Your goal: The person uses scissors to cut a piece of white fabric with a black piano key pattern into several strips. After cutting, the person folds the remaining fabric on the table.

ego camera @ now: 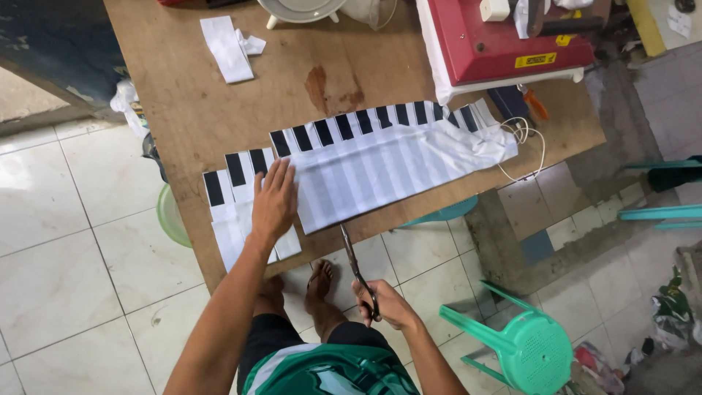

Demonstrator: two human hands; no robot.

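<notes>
Gripped scissors (pixel 357 269) in the right hand (pixel 387 303), fingers closed through the handles, blades pointing up toward the table edge, tips just below the near edge of the cloth (pixel 380 172). Pressed flat with the left hand (pixel 274 201), fingers spread and holding nothing, on a cut piece (pixel 241 219) of the same cloth, right beside the cut line. Lay long and slanted across the near side of the table (pixel 205 102): one white strip with black bars along its far edge, the cut piece at its left end near the table corner. Was bare brown wood, with one dark stain (pixel 329 88) near the middle. Farther back: one folded white scrap (pixel 227 47), one red machine (pixel 512 36), one white cord (pixel 526 146) trailing over the right edge. Below, pale floor tiles (pixel 58 256), two bare feet (pixel 319 281), one green stool (pixel 523 347) tipped on its side at right, one green basin (pixel 170 216) half under the table at left.
</notes>
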